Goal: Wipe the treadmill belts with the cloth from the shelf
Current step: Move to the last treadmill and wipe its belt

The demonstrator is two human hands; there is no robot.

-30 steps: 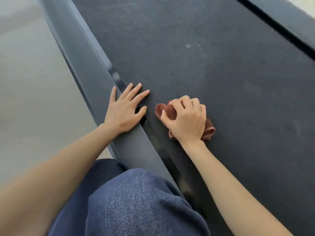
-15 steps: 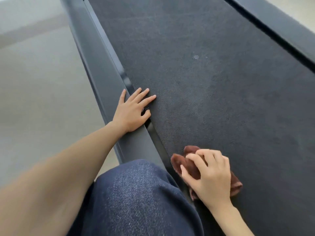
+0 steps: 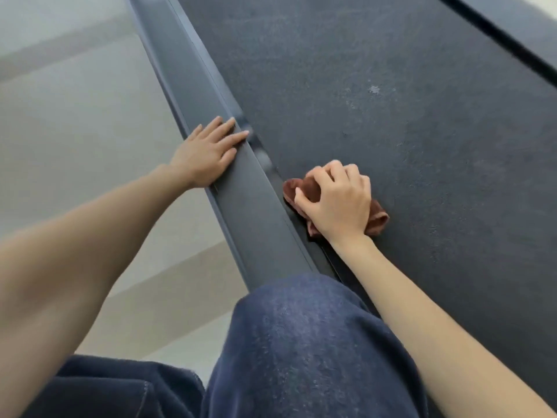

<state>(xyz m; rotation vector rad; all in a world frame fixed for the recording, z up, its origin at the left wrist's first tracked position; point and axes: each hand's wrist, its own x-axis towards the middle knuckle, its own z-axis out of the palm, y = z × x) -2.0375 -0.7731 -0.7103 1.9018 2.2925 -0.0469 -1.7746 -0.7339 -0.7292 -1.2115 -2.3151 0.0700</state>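
The dark treadmill belt (image 3: 407,140) fills the right of the view and carries pale dust specks. My right hand (image 3: 337,200) grips a bunched reddish-brown cloth (image 3: 378,221) and presses it on the belt near its left edge. Most of the cloth is hidden under the hand. My left hand (image 3: 208,152) lies flat with straight fingers on the grey side rail (image 3: 241,212) left of the belt.
My knee in blue jeans (image 3: 301,342) is close to the rail at the bottom. A second rail (image 3: 518,28) runs along the belt's far right edge. Pale floor (image 3: 75,131) lies left of the treadmill.
My right hand has pushed the cloth forward along the belt's left edge after pulling it back towards me. My left hand stays flat on the rail, with its fingertips now off the belt.
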